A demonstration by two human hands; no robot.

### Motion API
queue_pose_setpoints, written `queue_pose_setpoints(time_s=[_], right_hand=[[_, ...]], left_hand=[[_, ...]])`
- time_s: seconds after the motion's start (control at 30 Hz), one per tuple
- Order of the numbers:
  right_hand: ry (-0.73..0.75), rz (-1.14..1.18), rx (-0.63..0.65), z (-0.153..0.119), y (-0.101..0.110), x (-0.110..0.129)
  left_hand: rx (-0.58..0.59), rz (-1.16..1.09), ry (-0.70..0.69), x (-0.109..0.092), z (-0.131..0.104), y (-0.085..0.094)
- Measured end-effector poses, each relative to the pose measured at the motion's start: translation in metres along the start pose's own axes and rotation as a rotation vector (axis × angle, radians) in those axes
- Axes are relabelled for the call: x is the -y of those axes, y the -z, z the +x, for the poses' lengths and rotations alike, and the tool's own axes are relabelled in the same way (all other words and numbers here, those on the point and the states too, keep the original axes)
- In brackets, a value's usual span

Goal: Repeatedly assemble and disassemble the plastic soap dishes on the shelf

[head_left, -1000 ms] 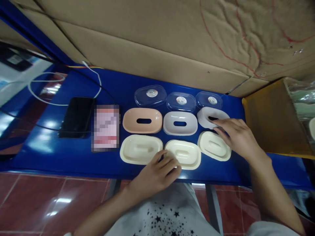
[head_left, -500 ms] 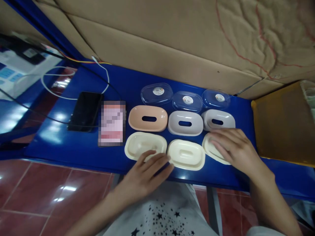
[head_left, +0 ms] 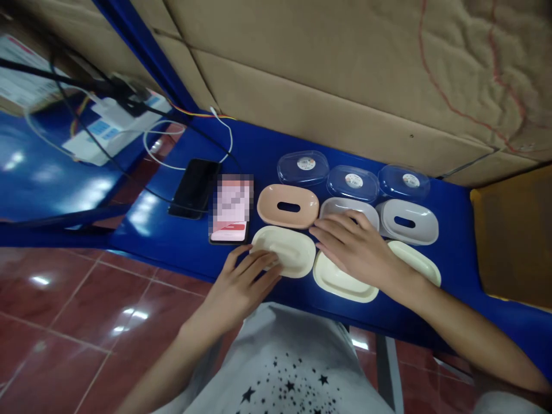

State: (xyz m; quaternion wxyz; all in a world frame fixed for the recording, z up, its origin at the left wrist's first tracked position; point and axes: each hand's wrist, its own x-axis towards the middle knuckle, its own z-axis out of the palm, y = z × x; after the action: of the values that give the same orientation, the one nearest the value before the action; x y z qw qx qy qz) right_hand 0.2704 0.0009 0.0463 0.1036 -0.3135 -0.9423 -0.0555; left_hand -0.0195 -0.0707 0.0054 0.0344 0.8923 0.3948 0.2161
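Already, clear labelled oval plastic lids [head_left: 302, 168] lie unjoined behind the glossy peach slotted oval plastic dish [head_left: 288, 219], and smooth cream oval plastic trays [head_left: 297, 252] before it. The left hand's [head_left: 245, 284] grip is loosely spread over one tray; whether the right hand's [head_left: 357, 253] grip, beside the dish, holds anything, I cannot tell.

Peach dish [head_left: 288, 218], 3 cream trays [head_left: 294, 253]
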Motion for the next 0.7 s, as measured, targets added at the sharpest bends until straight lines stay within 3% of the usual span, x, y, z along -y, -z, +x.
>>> queue_pose_setpoints(time_s=[0.23,0.4,0.5,0.57,0.7], right_hand=[[-0.066,-0.071,-0.008,0.039,-0.028,-0.002],[-0.147,0.093,-0.179,0.039,-0.014,-0.006],[-0.152,0.182,-0.201,0.032,-0.002,-0.001],[-0.141,0.199,-0.182,0.025,0.004,0.006],[-0.106,0.157,-0.172,0.007,0.012,0.028]], left_hand=[[-0.098,0.041,0.067,-0.002,0.010,-0.011],[-0.138,0.036,0.044,0.007,0.019,-0.006],[-0.202,0.114,0.047,0.019,0.031,0.002],[-0.153,0.147,0.029,0.026,0.041,0.008],[0.058,0.078,-0.017,0.035,0.059,0.015]])
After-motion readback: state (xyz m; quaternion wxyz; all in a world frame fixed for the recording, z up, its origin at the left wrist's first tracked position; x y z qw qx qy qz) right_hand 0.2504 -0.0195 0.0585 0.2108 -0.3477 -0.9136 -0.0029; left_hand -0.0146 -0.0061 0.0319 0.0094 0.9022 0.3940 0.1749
